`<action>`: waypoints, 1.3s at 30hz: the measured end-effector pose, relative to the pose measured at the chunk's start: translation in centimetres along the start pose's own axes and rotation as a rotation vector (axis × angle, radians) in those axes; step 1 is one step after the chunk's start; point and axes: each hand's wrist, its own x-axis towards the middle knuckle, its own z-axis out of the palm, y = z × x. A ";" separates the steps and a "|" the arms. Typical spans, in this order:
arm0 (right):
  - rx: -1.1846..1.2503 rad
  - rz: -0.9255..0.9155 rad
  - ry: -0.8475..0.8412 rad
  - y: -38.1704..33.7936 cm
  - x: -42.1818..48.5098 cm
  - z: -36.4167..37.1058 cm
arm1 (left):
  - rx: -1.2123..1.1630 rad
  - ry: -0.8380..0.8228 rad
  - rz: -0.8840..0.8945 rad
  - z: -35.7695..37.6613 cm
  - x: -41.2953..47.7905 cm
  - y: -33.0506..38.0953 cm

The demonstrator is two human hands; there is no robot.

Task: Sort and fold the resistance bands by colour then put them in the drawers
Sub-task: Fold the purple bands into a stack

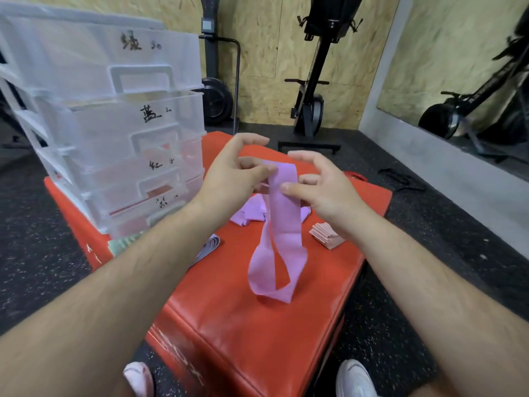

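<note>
I see the left hand point(229, 179) pinching the band's point(286, 219) top left edge and the right hand point(320, 190) pinching its right edge. Its loop hangs over mid-box point(257, 339), well apart from the drawers point(114, 138) and near 1 pink stack point(326, 233).

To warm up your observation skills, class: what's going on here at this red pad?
A person pinches the top of a purple resistance band with the left hand and right hand; its loop hangs down to the red pad. Behind it lies a loose pile of purple bands, and a folded pink stack sits to the right. The clear drawer unit stands on the pad's left side.
</note>
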 end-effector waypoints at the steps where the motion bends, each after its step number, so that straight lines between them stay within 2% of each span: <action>1: 0.010 0.007 0.030 0.4 -0.1 0.0 | 0.009 -0.019 -0.025 0.1 0.0 -0.2; 4: 0.108 0.044 0.108 1.3 0.3 -0.3 | 0.040 -0.119 -0.085 0.2 0.0 -0.8; 8: 0.238 0.083 0.128 1.2 1.0 -0.2 | 0.147 -0.211 -0.130 0.1 -0.1 -1.7; 11: 0.298 0.114 0.049 1.0 1.1 -0.4 | 0.141 -0.132 -0.119 0.0 0.2 -2.1; 15: 0.249 0.179 -0.063 1.0 1.1 -0.3 | 0.083 0.019 -0.095 -0.5 0.7 -2.2; 19: 0.167 0.142 -0.019 1.8 1.2 0.4 | 0.154 0.057 -0.087 -0.5 0.6 -2.8; 26: 0.142 0.018 0.105 1.3 1.0 1.5 | 0.482 -0.005 -0.047 -0.3 -0.1 -2.8; 28: 0.079 -0.035 0.151 1.0 1.0 1.7 | 0.449 -0.052 -0.104 -0.4 -0.2 -2.8; 33: -0.035 -0.082 0.149 1.0 1.2 2.3 | 0.088 -0.159 -0.193 -0.7 -0.9 -2.4; 39: -0.078 -0.061 0.051 0.9 1.1 1.5 | 0.076 -0.076 -0.195 -1.4 -0.4 -2.3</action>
